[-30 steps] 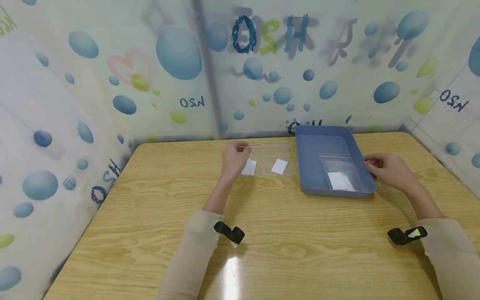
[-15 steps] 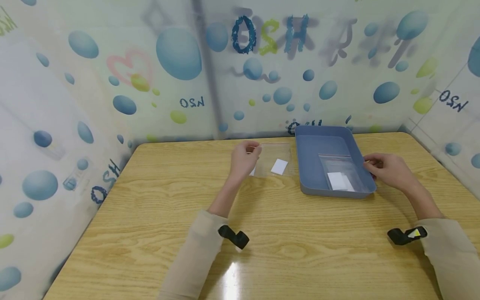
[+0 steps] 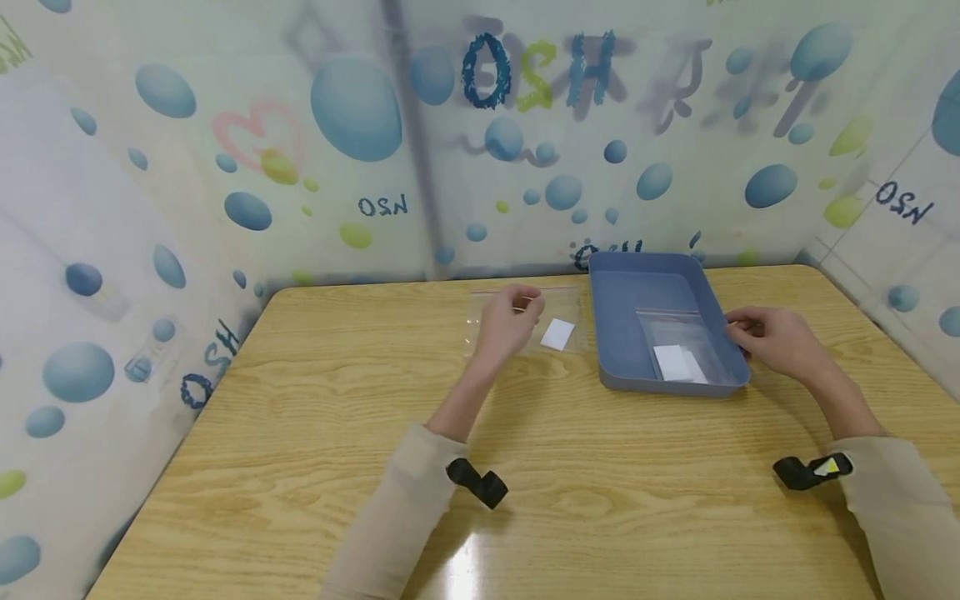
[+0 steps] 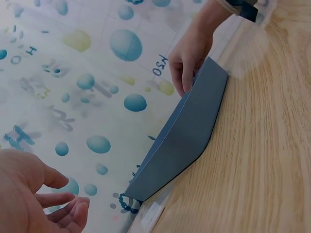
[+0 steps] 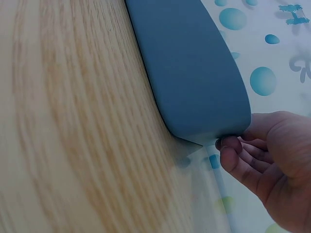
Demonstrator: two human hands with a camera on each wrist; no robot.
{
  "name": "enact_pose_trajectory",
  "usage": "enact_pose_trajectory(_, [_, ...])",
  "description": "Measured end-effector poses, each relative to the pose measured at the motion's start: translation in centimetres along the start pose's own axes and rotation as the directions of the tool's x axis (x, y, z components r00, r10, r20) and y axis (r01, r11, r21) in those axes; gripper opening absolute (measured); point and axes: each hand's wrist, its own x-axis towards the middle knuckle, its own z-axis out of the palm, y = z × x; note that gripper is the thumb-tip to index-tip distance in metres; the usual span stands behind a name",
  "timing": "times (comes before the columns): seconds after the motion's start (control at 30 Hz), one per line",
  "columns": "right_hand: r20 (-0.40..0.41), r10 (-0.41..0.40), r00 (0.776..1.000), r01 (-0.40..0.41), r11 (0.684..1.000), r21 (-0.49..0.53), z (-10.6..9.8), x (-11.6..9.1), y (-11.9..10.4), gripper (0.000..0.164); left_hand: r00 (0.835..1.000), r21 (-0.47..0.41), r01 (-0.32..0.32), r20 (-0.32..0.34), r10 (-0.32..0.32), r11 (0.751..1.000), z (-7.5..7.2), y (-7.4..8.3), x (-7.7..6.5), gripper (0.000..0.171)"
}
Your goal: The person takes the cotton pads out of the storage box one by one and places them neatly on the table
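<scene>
My left hand (image 3: 510, 323) hovers over two clear zip bags at the back of the table. The left bag (image 3: 478, 321) is partly covered by it; inside the right bag (image 3: 558, 302) lies a white packet (image 3: 558, 334). In the left wrist view, that hand's fingers (image 4: 73, 213) are loosely bent, thumb apart, with nothing held. A blue-grey tray (image 3: 637, 287) stands to the right, with clear zip bags (image 3: 678, 323) and white packets (image 3: 673, 363) in it. My right hand (image 3: 776, 340) pinches the tray's right rim, thumb and curled fingers meeting there in the right wrist view.
The wooden table (image 3: 570, 492) runs up to a wall covering (image 3: 465, 167) with blue and green dots, close behind the tray and bags. More patterned covering flanks the table on both sides.
My left hand has slid rightward from the left bag's far left edge toward the right bag, uncovering the left bag's left part and hiding its packet. The right hand and tray stay put.
</scene>
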Motion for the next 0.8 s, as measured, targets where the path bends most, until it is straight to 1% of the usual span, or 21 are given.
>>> enact_pose_trajectory(0.37, [0.008,0.004,1.0,-0.004,1.0,-0.004,0.0,0.0,0.1,0.034,0.997,-0.068,-0.009,0.07,0.014,0.998,1.3,1.1,-0.5,0.026])
enact_pose_trajectory(0.57, [0.002,-0.001,1.0,0.001,1.0,-0.005,0.0,0.0,0.1,0.033,0.994,-0.074,-0.03,0.099,0.037,0.997,2.3,1.3,-0.5,0.027])
enact_pose_trajectory(0.8, [0.0,-0.004,1.0,0.004,1.0,-0.006,0.0,-0.1,0.0,0.033,0.989,-0.092,-0.005,0.143,0.018,0.996,3.2,1.5,-0.6,0.03])
